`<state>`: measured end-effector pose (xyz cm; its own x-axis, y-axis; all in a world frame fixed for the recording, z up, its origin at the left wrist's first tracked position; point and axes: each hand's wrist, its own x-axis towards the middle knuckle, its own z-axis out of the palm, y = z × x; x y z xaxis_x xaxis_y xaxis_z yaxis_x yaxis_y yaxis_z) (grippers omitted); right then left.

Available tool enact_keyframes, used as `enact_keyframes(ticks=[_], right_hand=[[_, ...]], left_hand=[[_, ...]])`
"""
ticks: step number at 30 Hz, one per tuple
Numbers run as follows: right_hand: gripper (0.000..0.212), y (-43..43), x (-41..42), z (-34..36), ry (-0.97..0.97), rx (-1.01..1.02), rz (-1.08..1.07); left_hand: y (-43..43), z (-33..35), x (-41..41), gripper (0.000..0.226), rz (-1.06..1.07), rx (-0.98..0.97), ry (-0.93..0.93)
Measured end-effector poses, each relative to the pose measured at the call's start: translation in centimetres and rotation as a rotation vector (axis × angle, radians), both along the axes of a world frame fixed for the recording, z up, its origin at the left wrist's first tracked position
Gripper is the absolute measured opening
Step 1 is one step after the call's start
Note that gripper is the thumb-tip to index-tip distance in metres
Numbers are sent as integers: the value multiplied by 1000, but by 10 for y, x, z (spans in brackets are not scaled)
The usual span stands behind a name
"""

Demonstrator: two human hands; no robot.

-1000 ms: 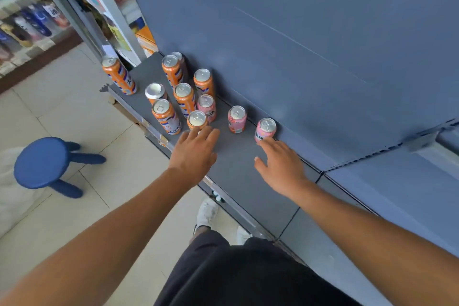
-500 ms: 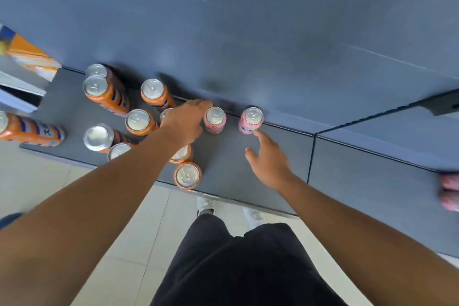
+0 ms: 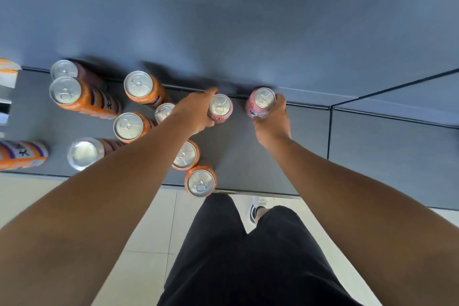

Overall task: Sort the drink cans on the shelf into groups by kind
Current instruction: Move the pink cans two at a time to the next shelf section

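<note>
Two pink cans stand near the back of the grey shelf [image 3: 248, 161]. My left hand [image 3: 196, 113] grips the left pink can [image 3: 220, 108] from its left side. My right hand [image 3: 273, 122] grips the right pink can [image 3: 260, 103], fingers curled round its right side. Left of them stand several orange cans, among them one at the back [image 3: 141, 88], one in the middle [image 3: 129, 126] and two by the front edge [image 3: 186, 155] [image 3: 200, 182]. A small can top [image 3: 164, 112] shows just behind my left wrist, its colour hidden.
A dark grey back panel [image 3: 223, 20] rises behind the shelf. A seam [image 3: 329, 136] splits off another shelf section to the right. An orange can [image 3: 19, 154] lies at the far left. Below the front edge are pale floor tiles [image 3: 154, 231] and my shoe [image 3: 257, 208].
Both hands moved forward onto the pink cans and closed round them; earlier the right hand was open short of its can. The view shifted right along the shelf.
</note>
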<state>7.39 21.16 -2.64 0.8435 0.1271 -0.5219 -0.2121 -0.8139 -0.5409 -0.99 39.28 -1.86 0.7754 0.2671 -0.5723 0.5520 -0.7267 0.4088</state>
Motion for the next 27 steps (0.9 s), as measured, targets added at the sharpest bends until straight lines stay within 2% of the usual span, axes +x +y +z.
enact_keyframes(ticks=[7,11,14,18,27], right_hand=[[72,-2,12,-14,36,107,-37],[66,-3,11,-9,37,154,-93],[54,-10,9,-1,98,201,-176],[64,-29,1,21,194,307,-275],[51,-58,-5,101,137,433,-314]], left_hand=[[-1,-10,12,92,64,-95,-91],[-9,-9,16,83,77,-161,-108],[-11,-5,15,72,121,-250,-110],[-14,15,8,74,234,-369,-97],[-41,109,-11,67,293,-563,-339]])
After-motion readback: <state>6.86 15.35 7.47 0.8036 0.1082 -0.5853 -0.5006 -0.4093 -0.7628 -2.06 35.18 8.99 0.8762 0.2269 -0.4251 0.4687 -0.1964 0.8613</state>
